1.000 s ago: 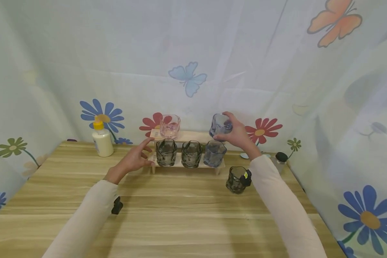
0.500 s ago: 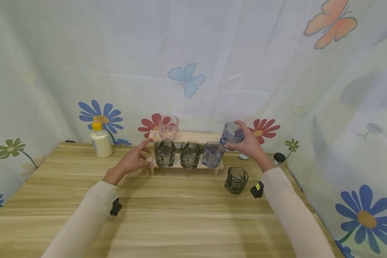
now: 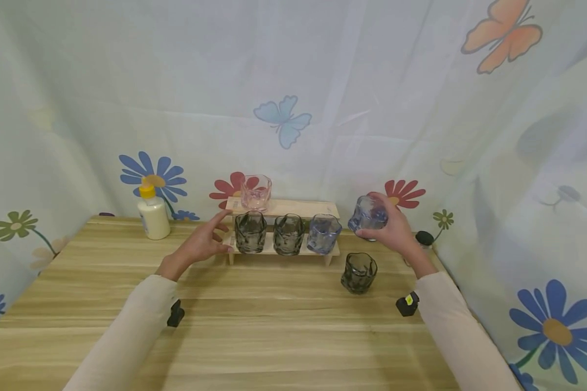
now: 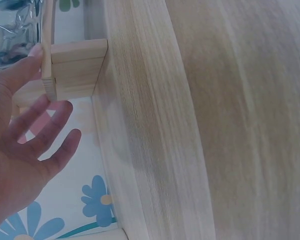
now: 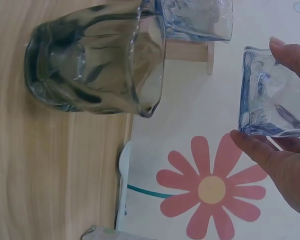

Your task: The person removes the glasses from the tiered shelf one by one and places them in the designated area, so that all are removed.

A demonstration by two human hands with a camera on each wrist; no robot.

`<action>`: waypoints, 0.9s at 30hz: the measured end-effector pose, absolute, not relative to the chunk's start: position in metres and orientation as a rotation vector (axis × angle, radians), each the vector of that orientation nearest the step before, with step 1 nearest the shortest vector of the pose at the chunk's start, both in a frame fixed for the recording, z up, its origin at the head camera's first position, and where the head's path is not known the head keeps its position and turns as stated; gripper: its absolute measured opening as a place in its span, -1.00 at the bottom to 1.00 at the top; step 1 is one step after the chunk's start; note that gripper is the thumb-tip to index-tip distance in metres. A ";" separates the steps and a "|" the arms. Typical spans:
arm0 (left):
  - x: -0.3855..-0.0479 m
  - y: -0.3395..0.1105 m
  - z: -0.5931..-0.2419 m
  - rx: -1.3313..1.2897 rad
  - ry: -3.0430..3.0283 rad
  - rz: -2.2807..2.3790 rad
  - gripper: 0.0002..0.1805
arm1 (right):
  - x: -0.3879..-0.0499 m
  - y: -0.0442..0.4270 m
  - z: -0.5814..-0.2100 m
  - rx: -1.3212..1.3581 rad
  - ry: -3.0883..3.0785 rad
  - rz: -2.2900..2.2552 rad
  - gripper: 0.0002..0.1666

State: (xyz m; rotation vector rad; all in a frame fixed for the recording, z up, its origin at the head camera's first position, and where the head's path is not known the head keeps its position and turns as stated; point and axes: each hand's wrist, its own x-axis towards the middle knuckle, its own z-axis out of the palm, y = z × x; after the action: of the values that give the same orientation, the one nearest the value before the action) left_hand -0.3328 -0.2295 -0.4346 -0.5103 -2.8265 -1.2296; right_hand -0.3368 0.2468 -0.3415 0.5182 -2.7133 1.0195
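My right hand point(image 3: 396, 231) grips a blue glass point(image 3: 365, 213) to the right of the two-level wooden rack point(image 3: 305, 207). The right wrist view shows the glass point(image 5: 265, 95) off any surface, between thumb and fingers of that hand point(image 5: 290, 172). My left hand point(image 3: 200, 243), fingers spread and loosely bent, touches the rack's left end; in the left wrist view its thumb rests against the lower board point(image 4: 48, 50). On the lower level stand two grey glasses point(image 3: 250, 232) point(image 3: 288, 234) and a blue glass point(image 3: 324, 233). A pink glass point(image 3: 256, 193) stands on the upper level's left part.
Another grey glass point(image 3: 359, 273) stands on the table point(image 3: 274, 326), front right of the rack. A yellow-capped bottle point(image 3: 154, 217) is at the back left. A black-lidded jar point(image 3: 424, 239) stands at the back right, partly behind my right wrist. A patterned curtain point(image 3: 200, 130) hangs behind.
My right hand has carried the blue glass from above the upper level's right end, rightward and down beside the rack; the glass's tilt has changed. My left hand has stayed at the rack's left end.
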 end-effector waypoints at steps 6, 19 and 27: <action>-0.333 -0.228 -0.434 -0.491 -2.836 -1.227 0.05 | -0.324 0.261 -0.345 0.441 -2.740 0.998 0.19; -0.333 -0.228 -0.434 -0.489 -2.840 -1.237 0.06 | -0.306 0.287 -0.361 0.347 -2.779 0.971 0.15; -0.333 -0.228 -0.435 -0.488 -2.836 -1.247 0.05 | -0.299 0.302 -0.378 0.287 -2.801 1.001 0.17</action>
State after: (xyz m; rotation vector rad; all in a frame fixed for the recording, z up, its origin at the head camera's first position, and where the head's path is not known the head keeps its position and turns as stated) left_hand -0.3327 -0.2281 -0.4346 -0.4876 -2.8358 -1.2470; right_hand -0.2988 0.3023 -0.3776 0.2868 -2.8009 1.0009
